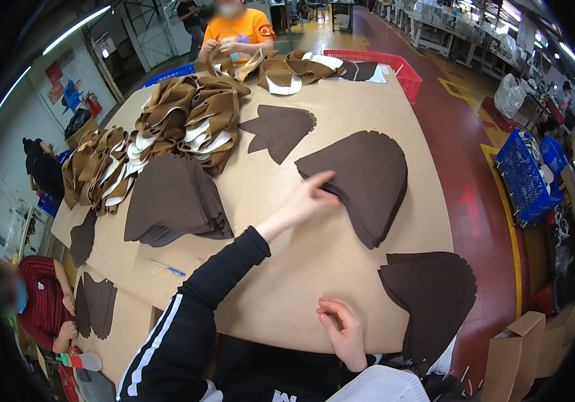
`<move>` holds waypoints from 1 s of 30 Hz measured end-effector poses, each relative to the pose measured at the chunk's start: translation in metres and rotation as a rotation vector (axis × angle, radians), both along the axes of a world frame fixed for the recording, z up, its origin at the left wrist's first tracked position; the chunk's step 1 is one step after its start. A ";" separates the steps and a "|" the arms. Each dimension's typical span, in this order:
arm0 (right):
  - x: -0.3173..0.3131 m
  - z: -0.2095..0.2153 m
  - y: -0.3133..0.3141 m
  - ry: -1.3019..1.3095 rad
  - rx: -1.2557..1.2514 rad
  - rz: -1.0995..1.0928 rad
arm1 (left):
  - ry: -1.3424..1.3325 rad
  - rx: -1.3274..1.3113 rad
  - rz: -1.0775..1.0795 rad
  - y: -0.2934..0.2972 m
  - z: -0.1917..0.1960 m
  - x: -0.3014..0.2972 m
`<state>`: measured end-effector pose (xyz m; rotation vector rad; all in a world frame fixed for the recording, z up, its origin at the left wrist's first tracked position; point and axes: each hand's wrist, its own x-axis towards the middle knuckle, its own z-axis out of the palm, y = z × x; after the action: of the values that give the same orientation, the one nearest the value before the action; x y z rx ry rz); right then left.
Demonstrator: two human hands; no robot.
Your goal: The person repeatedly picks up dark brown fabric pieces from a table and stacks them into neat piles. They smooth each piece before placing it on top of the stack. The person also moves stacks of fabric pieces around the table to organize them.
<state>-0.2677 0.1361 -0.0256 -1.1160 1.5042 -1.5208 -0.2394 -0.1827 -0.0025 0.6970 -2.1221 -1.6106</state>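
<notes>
My left hand (309, 199) reaches across the table with its fingers spread, at the near left edge of a stack of dark brown cut fabric pieces (364, 174). The index finger lies over the top piece; no piece appears lifted. My right hand (344, 331) rests by the table's front edge, fingers loosely bent, thumb apart, nothing between them. To its right, another pile of dark brown fabric pieces (435, 295) overhangs the table corner. A larger dark stack (173, 197) sits left of my left forearm, and a few loose dark pieces (279, 127) lie beyond.
Brown and white sewn pieces (190, 117) are heaped at the back left of the table (281, 288). A blue pen-like tool (168, 268) lies near the front. Co-workers sit at the far end (240, 30) and left (39, 295). A red crate (405, 77) stands behind the table.
</notes>
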 end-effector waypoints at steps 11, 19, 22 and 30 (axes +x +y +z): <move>0.000 -0.001 0.000 -0.176 0.073 0.014 | -0.491 -1.091 0.748 -0.129 -0.077 0.012; -0.006 -0.006 0.000 -0.299 0.132 0.012 | -0.677 -1.217 0.575 -0.132 -0.057 0.003; -0.008 -0.005 0.000 -0.286 0.136 0.018 | -0.474 -1.010 0.756 -0.118 -0.040 0.010; -0.011 -0.009 0.000 -0.439 0.003 0.037 | 0.025 -0.727 0.790 0.023 0.038 0.077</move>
<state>-0.2787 0.1362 -0.0342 -0.7396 1.1771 -1.6095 -0.1628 -0.1597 0.0352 1.0375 -1.8392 -0.3954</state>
